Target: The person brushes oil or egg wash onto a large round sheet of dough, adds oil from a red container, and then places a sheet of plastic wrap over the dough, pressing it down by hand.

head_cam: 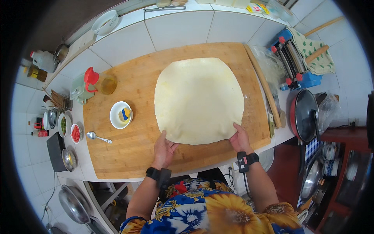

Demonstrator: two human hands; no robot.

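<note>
A large, thin sheet of rolled dough (200, 99) lies on a wooden board (137, 163), its outline roughly round. My left hand (165, 149) grips the near left edge, thumb on top and fingers beneath. At the near right edge, my right hand (240, 138) pinches the dough in the same way. Small bumps show along the near side between the hands. Left of the dough stands a white bowl (114, 115) holding a blue-and-yellow piece, perhaps a brush or sponge. Behind it is an oil jug with a red lid (91, 76).
A metal spoon (99, 137) rests on the board's left side. Bowls of chopped red food (76, 133) and green food (63, 125) stand beyond it. On the right are a rolling pin (263, 84), a blue pasta machine (292, 61) and a lidded pan (304, 115).
</note>
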